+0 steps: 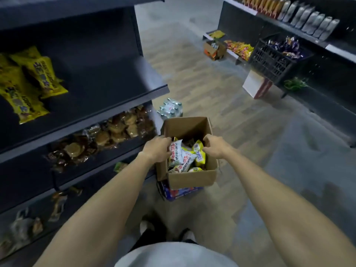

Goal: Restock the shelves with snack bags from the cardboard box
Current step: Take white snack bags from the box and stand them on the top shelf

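Both bare forearms stretch down into an open cardboard box (pixel 189 178) beside dark shelves (pixel 107 105). Left hand (pixel 157 149) grips a white snack bag (pixel 175 151); right hand (pixel 216 146) pinches a yellow bag (pixel 199 154).

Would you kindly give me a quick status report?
Both hands in cardboard box: left hand gripping white snack bag, right hand on yellow bag. Nothing obstructing.

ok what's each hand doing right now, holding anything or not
Left hand: fingers curled on a white snack bag in the cardboard box.
Right hand: fingers curled down onto a yellow snack bag in the box.
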`<state>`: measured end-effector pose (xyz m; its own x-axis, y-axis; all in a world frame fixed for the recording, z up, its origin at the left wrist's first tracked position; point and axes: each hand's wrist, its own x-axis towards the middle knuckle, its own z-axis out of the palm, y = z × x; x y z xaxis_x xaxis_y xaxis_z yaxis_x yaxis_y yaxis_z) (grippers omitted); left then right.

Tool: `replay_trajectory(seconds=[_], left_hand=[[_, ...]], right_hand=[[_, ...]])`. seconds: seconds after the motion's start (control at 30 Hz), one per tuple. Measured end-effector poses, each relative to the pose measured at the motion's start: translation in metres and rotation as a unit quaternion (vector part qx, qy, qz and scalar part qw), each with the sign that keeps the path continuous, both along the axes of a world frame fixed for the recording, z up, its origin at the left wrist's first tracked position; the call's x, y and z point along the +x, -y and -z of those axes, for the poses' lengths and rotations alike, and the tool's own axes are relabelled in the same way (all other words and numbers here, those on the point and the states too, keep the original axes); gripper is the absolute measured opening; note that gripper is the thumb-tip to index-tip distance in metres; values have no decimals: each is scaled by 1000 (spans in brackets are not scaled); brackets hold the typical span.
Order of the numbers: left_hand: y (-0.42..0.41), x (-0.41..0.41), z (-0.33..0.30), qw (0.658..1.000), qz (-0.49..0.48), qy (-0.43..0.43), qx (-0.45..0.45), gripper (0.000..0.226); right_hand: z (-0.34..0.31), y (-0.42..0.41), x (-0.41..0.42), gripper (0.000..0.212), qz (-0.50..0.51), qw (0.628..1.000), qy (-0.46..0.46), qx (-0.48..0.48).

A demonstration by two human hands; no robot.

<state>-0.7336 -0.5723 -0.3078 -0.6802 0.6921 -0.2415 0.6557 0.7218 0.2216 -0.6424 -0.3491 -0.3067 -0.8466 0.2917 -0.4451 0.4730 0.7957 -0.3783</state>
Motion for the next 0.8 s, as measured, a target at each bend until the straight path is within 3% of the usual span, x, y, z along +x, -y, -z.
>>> replay_trajectory(seconds=[0.23, 0.43, 0.57, 0.8], left_hand=[[-23, -29, 27, 998, -14, 56, 11, 14], [-45, -44, 79, 987, -40, 153, 32, 16], [-51, -44, 107, 975, -41, 219, -7, 29], [-79, -37, 128, 955, -119, 263, -59, 37]], right_hand=[[43, 18, -19, 47, -2, 997, 81, -19], [74, 26, -36, 45, 18, 990, 137, -31], [101, 34, -44, 41, 22, 986, 155, -57], [146, 41, -62, 39, 37, 977, 184, -99]])
